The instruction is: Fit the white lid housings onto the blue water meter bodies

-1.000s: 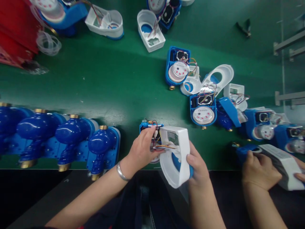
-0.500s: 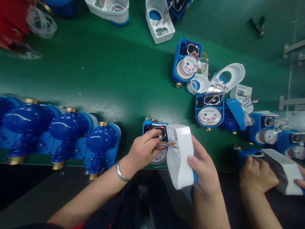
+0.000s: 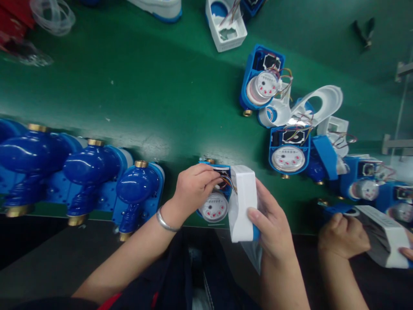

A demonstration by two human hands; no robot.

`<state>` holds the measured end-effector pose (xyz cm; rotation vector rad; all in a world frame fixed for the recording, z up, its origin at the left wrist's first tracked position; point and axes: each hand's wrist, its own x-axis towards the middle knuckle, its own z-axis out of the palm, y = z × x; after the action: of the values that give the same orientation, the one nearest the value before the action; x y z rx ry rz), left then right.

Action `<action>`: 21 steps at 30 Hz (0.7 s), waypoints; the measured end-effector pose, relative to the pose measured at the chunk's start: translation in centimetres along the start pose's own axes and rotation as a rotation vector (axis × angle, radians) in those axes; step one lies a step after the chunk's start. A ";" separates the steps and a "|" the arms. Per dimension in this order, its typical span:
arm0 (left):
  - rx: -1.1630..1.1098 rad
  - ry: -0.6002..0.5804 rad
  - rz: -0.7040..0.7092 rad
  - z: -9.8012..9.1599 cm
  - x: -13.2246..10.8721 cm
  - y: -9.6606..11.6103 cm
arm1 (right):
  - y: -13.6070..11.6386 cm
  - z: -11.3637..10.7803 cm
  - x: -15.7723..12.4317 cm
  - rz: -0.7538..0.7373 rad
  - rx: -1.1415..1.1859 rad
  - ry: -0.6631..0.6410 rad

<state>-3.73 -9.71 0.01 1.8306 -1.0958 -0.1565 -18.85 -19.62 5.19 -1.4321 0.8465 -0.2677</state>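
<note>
At the far left, beyond the bare part of the green table, a row of blue meters lies turned over along the near edge, their order the same as a second ago. Next comes the left hand, whose thumb and fingertips, a little spread a second ago, are now together, pinched on the thin wires at the upper compartment of the uncovered meter. That meter lies at the near edge of the table, dial up, just beneath these fingers, and more of its dial shows now. The wires run from the fingertips to the white cover, which has turned from showing its hollow inside to standing nearly edge-on, beside the dial. To judge by this, the wires are being gathered toward the compartment while the cover is kept close enough to leave them slack. The right hand is clamped around the cover's outer side, thumb on the wall. Farther right, another uncovered meter lies beyond reach of both hands, and at the edge of view a co-worker's hand is at a second cover.
</note>
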 end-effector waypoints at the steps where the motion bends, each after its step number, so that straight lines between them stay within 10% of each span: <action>1: 0.046 0.010 0.010 0.1 0.0 -0.1 | 0.1 0.0 0.0 -0.005 -0.015 0.000; 17: 0.127 -0.381 0.083 -2.1 0.5 -0.7 | 0.9 -0.5 0.5 0.012 -0.123 0.024; 21: 0.082 -0.329 0.072 -1.6 0.3 -1.1 | 0.9 -0.6 0.5 0.018 -0.114 0.034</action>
<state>-2.02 -8.70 0.09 1.8779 -1.4120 -0.3859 -19.20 -20.19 4.21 -1.5282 0.9145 -0.2338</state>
